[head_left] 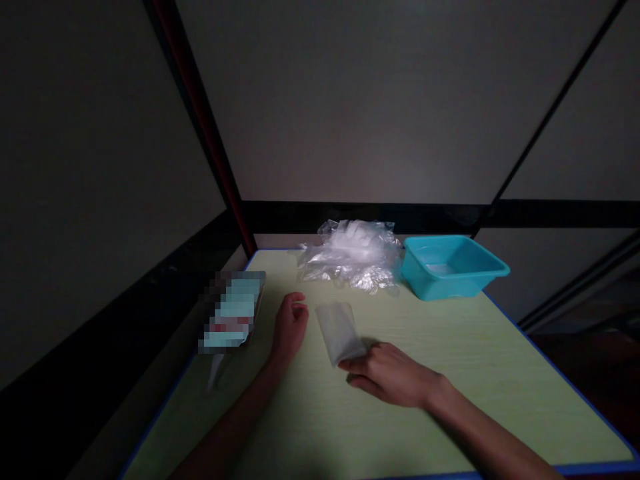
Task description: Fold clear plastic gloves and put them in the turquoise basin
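Note:
A flat, translucent whitish plastic pouch [341, 330] lies on the table in the middle. My right hand [387, 375] reaches in from the right, its index finger resting on the pouch's near edge. The thumb sits lower, apart from that finger, and the other fingers are bent. Left of the pouch, my left hand [291, 325] hovers near the tabletop without touching it. Its fingers are loosely curled, with a gap at the tips and nothing seen between them. Beyond both hands lies a heap of clear plastic bags [353, 253].
A turquoise plastic basin [455, 283] stands at the back right, with something pale inside. At the left edge, a pixelated, phone-like device [233, 312] leans on a pale support [215, 372]. The light-green table [475, 373] has a blue rim; dark-trimmed panels rise behind it.

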{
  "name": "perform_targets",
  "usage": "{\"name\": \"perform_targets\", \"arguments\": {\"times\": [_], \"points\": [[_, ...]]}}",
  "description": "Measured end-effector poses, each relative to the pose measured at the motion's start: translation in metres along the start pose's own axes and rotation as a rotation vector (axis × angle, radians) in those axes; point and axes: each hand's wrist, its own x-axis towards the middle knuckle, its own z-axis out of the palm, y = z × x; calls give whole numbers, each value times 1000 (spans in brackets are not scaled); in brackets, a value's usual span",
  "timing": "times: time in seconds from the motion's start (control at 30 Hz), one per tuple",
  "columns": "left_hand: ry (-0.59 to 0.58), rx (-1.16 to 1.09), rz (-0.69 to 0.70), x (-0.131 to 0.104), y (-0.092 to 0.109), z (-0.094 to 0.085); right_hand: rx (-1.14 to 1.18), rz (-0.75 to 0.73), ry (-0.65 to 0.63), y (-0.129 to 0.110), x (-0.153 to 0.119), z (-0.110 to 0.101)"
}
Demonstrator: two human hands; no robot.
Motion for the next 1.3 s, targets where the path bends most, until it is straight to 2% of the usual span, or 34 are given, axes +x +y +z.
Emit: {"name": "perform_targets", "arguments": {"times": [0.17, 0.3, 0.37, 0.43, 0.5, 0.57, 0.63, 0.8, 1.0, 1.3], "points": [[-4, 22, 31, 0, -1, -1, -119, 73, 82, -2, 14, 12], [-66, 44, 128, -8, 9, -3, -75, -99, 50, 9, 8, 9], [-191, 78, 260, -16, 18, -5, -61, -149, 51, 19, -1, 4], [-438, 195, 495, -25, 29, -7, -74, -132, 97, 31, -9, 0], [-658, 317, 673, -32, 37, -9, -93, -120, 146, 42, -15, -1], [-794, 405, 758, -36, 41, -12, -112, -129, 197, 51, -17, 3], [-866, 462, 787, -37, 42, -14, -131, -153, 257, 56, -17, 11], [-947, 539, 799, -37, 39, -17, -159, -228, 353, 60, -15, 26], [-1005, 566, 802, -35, 39, -16, -203, -232, 337, 59, -16, 28], [-994, 527, 786, -36, 40, -18, -205, -220, 314, 57, -15, 27]]}}
